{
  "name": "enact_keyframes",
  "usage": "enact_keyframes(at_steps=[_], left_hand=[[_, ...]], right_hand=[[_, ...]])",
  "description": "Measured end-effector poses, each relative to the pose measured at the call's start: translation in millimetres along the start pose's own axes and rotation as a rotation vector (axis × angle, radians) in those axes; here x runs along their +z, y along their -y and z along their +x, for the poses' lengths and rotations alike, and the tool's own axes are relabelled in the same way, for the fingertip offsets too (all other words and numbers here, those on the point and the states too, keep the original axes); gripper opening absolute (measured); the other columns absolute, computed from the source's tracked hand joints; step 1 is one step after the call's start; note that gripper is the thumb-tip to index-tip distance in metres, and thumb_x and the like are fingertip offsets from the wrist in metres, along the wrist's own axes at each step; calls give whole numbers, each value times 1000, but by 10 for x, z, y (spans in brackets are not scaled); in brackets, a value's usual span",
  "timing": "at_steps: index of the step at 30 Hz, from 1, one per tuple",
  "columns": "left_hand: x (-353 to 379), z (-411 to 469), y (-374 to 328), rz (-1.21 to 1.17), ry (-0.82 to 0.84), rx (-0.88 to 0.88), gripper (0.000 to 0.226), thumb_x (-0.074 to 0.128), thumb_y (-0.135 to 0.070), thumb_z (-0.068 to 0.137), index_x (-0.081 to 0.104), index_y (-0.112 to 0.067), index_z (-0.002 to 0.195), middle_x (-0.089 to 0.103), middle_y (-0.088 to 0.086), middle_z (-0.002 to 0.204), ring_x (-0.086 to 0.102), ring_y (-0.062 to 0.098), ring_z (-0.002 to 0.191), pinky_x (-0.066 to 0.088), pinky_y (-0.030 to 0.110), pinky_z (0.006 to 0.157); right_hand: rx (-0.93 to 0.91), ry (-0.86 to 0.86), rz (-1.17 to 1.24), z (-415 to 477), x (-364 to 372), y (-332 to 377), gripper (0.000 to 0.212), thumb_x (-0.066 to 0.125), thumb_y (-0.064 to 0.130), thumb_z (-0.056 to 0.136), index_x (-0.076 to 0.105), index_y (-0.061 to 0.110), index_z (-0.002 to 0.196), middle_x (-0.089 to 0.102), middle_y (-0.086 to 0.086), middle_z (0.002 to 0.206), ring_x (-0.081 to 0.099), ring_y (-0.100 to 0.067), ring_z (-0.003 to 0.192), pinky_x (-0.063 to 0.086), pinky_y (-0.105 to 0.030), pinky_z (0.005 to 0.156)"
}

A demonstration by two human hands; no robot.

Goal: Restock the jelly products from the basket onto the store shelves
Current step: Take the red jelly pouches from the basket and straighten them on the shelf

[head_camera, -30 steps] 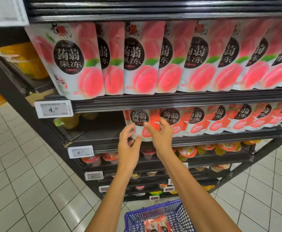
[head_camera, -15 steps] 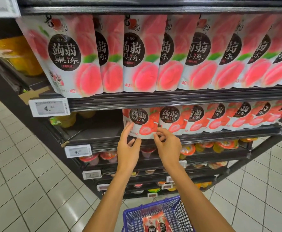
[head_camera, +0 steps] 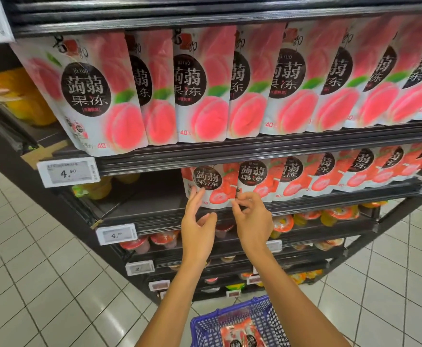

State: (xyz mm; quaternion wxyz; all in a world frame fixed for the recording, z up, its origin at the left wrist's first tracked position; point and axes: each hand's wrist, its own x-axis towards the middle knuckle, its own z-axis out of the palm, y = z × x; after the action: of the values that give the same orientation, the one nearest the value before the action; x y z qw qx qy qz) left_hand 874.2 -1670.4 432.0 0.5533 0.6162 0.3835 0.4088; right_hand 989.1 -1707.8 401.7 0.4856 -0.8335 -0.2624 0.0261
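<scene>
Reaching up at the second shelf (head_camera: 255, 211), the left hand (head_camera: 197, 229) is spreading its fingers loosely, its fingertips touching the lower left edge of the end strawberry jelly pouch (head_camera: 210, 186) without closing around it. The right hand (head_camera: 253, 219) is sitting just beside it with its fingers half curled, thumb and forefinger pinching at the bottom right corner of that same pouch; whether it is truly gripping the corner or only touching it cannot be told.

That pouch is standing upright at the left end of a row of strawberry pouches (head_camera: 330, 174) that is running off to the right along the second shelf. To the left of it the shelf is lying bare, apart from yellow jelly cups (head_camera: 97, 189) far back in the shadow.

Above, a row of peach jelly pouches (head_camera: 205, 86) is filling the top shelf (head_camera: 255, 149), overlapping one another. A price tag (head_camera: 67, 171) reading 4.90 is hanging at that shelf's left end, and a smaller tag (head_camera: 116, 234) is sitting on the edge of the second shelf. Below the hands, lower shelves are holding sealed jelly cups (head_camera: 330, 216).

At the bottom, between the forearms, a blue basket (head_camera: 230, 324) is resting low over the tiled floor (head_camera: 42, 284), holding more strawberry pouches (head_camera: 242, 334).
</scene>
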Motion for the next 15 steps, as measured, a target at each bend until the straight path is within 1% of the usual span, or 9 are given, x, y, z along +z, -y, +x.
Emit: enact_keyframes(at_steps=[2, 5, 7, 9, 12, 14, 15], left_hand=[[50, -25, 7, 0, 17, 6, 62, 57, 3, 92, 47, -42, 133, 29, -32, 149, 36, -5, 137, 44, 6, 93], [108, -45, 13, -7, 33, 9, 62, 57, 4, 91, 49, -37, 137, 27, -27, 154, 36, -10, 135, 47, 12, 96], [132, -54, 8, -5, 38, 10, 62, 57, 4, 91, 48, -35, 139, 28, -24, 156, 38, -18, 129, 48, 12, 93], [155, -64, 4, -7, 41, 12, 62, 57, 4, 92, 47, -37, 137, 28, -23, 156, 39, -22, 126, 47, 10, 91], [163, -61, 11, -19, 40, 11, 63, 58, 4, 92, 46, -39, 136, 30, -24, 155, 39, -19, 127, 47, 9, 91], [163, -55, 19, -22, 38, 5, 63, 58, 3, 92, 46, -41, 135, 31, -25, 154, 39, -16, 130, 46, 7, 90], [166, -52, 22, -22, 35, 2, 63, 58, 3, 92, 46, -41, 136, 31, -26, 154, 40, -15, 130, 44, 5, 89]], right_hand=[[23, -31, 25, 3, -22, -29, 18, 71, 40, 86, 54, 34, 88, 74, 13, 85, 69, -11, 65, 55, -35, 62], [61, -70, 53, 14, -54, -62, 20, 71, 40, 87, 51, 35, 86, 76, 11, 87, 70, -12, 68, 55, -36, 63], [86, -76, 53, 19, -75, -83, 20, 71, 42, 87, 52, 35, 86, 76, 12, 88, 71, -12, 71, 55, -36, 64], [103, -81, 45, 21, -99, -91, 21, 70, 44, 86, 52, 35, 86, 76, 13, 88, 71, -12, 72, 55, -35, 63], [86, -109, 24, 10, -123, -77, 20, 70, 44, 86, 51, 37, 84, 76, 13, 86, 70, -13, 72, 50, -30, 60], [51, -127, -21, 5, -129, -73, 15, 70, 44, 86, 57, 36, 83, 74, 13, 82, 69, -12, 72, 44, -27, 57], [32, -125, -47, 3, -130, -73, 12, 69, 44, 87, 61, 35, 86, 74, 14, 81, 68, -12, 74, 44, -27, 57]])
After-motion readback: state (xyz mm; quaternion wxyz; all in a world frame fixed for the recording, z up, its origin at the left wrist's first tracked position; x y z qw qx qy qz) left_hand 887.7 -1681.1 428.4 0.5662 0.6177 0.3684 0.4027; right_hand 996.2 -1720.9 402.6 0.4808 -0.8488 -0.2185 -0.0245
